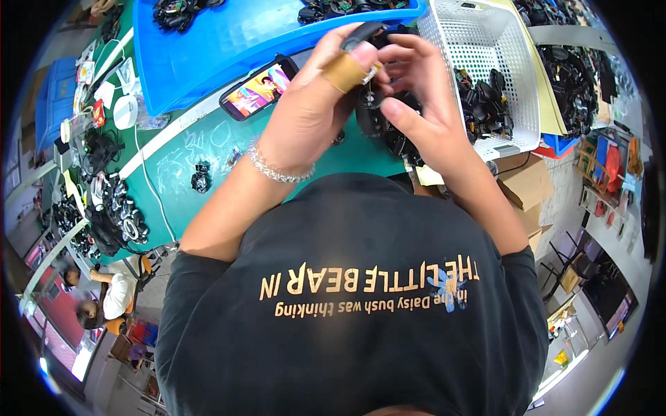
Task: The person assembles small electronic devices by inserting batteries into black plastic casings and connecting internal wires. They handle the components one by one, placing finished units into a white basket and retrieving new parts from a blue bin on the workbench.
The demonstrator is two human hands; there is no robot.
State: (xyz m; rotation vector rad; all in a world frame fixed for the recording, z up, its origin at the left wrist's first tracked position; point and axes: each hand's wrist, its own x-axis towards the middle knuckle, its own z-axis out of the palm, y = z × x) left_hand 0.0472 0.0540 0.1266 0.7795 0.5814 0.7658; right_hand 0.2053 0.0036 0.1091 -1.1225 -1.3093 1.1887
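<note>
Over the green bench, my left hand is closed round a dark, rounded black plastic part. A tan wrap covers its thumb, and a clear bead bracelet circles the wrist. From the other side my right hand curls its fingers against the same part, its thumb near the lower edge. The fingers hide much of the part, so its exact kind is unclear. More black parts lie under and behind the right hand.
A blue tray holds black assemblies with green boards. Right of it stands a white perforated basket of black parts. A phone with a lit screen leans beside the tray. A small black piece lies on the bench. Other people sit far left.
</note>
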